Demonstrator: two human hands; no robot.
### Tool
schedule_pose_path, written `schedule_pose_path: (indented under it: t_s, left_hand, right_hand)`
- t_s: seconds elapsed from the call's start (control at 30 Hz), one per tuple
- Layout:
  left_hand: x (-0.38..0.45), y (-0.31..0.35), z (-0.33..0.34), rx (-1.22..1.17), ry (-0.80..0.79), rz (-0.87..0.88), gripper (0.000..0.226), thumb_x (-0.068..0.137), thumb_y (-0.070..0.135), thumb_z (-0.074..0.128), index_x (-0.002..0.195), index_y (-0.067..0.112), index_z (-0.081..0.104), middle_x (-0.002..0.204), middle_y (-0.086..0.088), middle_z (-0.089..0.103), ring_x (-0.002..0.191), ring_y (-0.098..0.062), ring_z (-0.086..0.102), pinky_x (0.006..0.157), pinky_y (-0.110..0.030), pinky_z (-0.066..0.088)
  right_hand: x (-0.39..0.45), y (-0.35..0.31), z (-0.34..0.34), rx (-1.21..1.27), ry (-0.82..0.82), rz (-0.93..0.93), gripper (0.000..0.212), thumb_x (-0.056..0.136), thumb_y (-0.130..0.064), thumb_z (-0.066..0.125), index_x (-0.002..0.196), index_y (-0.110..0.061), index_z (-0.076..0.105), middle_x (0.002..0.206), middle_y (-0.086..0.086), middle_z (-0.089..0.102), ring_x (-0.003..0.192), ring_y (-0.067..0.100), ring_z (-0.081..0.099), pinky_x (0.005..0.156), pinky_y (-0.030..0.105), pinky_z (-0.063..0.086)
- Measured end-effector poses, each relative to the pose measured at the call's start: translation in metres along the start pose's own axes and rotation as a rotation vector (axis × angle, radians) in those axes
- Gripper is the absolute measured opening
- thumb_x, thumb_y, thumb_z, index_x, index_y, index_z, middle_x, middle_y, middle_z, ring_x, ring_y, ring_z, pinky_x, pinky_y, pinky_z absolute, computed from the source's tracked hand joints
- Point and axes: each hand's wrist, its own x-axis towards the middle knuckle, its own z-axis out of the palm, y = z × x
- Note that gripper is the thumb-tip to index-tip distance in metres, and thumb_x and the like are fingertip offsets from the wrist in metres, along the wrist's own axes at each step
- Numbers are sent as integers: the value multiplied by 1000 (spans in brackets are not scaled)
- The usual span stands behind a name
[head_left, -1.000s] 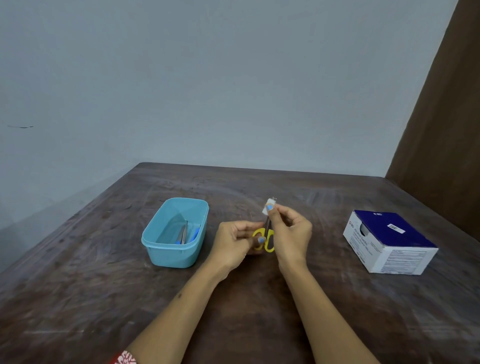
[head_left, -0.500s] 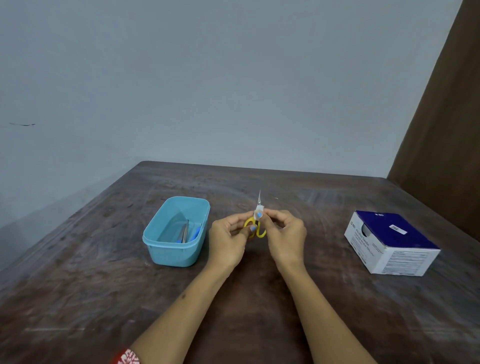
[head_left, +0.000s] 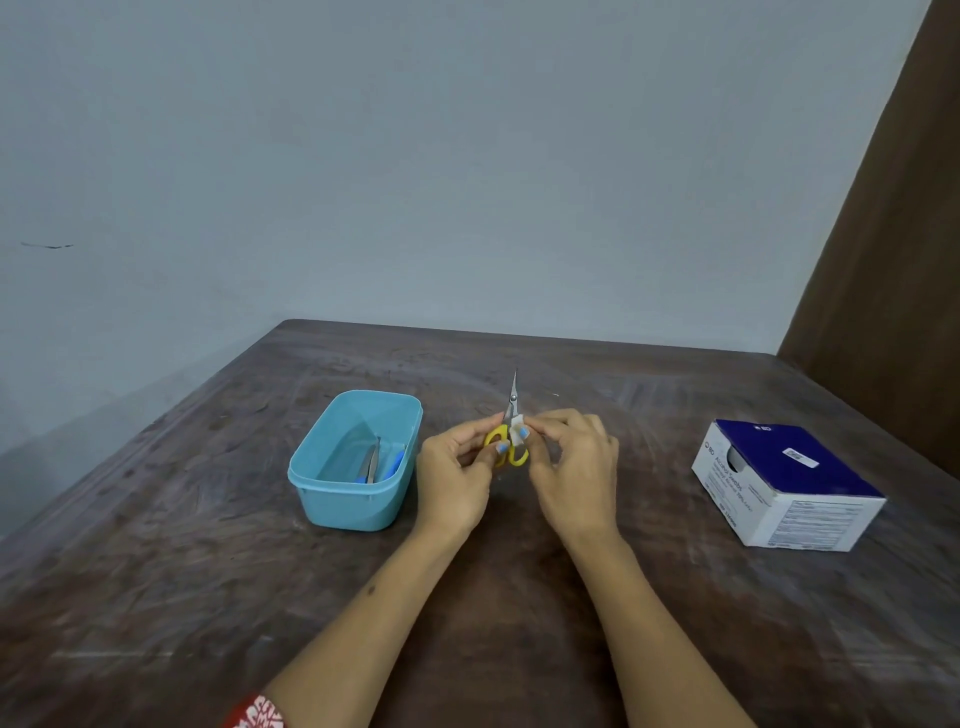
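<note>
Small yellow-handled scissors (head_left: 511, 410) stand upright above the middle of the table, blades closed and pointing up and away. My left hand (head_left: 454, 475) grips the yellow handles. My right hand (head_left: 574, 467) pinches a small white swab (head_left: 518, 427) against the scissors just above the handles. Both hands are close together over the dark wooden table (head_left: 519, 597).
A light blue plastic tub (head_left: 332, 499) sits to the left of my hands, with other blue-handled tools (head_left: 376, 460) inside. A blue and white box of swabs (head_left: 784, 488) stands at the right. A grey wall lies behind the table; brown panel at far right.
The swab has slid down from the blade tips to the base of the blades near the handles. The bare blades now stick up above my fingers.
</note>
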Motion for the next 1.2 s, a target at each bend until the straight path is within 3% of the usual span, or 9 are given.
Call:
schedule_pose_path:
  t_s: [0.23,0.4,0.57,0.67,0.87,1.0,1.1,1.2]
  left_hand:
    - [0,2,-1,-88,29,-10,33,82,-4,64,110,12,66,97,-1,71,91,-14,69,78,-31,58]
    - [-1,6,1,-136,-2,-6,35,82,-5,63,104,21,65,96,-5,71,86,-13,68,77,-31,58]
    - [-2,8,0,-148,31,44,36,80,-3,66,97,29,67,93,4,72,88,-11,70,78,-31,58]
    - [-2,7,1,-161,44,51,35,80,-4,66,96,28,67,93,3,72,88,-12,70,80,-34,58]
    - [-3,9,3,-176,18,66,34,80,-3,66,96,27,68,89,9,74,89,-13,70,81,-35,57]
    - [-1,13,1,-237,50,86,34,80,-5,65,96,25,67,92,6,72,86,-7,70,77,-25,57]
    - [-1,12,1,-184,58,99,36,80,-5,65,97,27,66,93,2,71,83,-4,69,77,-25,57]
    - [1,5,3,-56,68,94,39,82,-2,66,107,28,64,98,-2,73,88,-10,70,81,-36,57]
  right_hand:
    - [-1,1,-2,-58,-61,37,20,89,-17,60,103,-26,72,98,-5,67,96,19,52,82,33,30]
    - [-2,1,1,-31,99,-99,18,81,-11,67,95,-20,74,88,-3,68,82,22,59,75,36,37]
    - [-2,0,3,87,30,55,22,86,-12,63,101,-24,73,93,-2,71,86,20,60,85,44,45]
    - [-4,-1,4,122,26,75,22,87,-11,63,102,-22,73,91,-2,72,86,19,60,83,46,47]
    - [-4,-5,1,146,160,16,23,84,-4,65,101,-17,73,86,0,71,79,19,60,77,35,44]
    - [-4,-10,2,417,39,232,20,85,-7,66,101,-15,74,92,-2,74,84,5,67,79,22,52]
    - [-4,-8,2,456,-32,286,17,84,-10,68,98,-15,75,90,-2,75,80,1,67,75,16,52]
    - [-6,-6,2,318,116,256,17,83,-9,67,96,-17,74,86,-2,74,77,11,66,76,32,54]
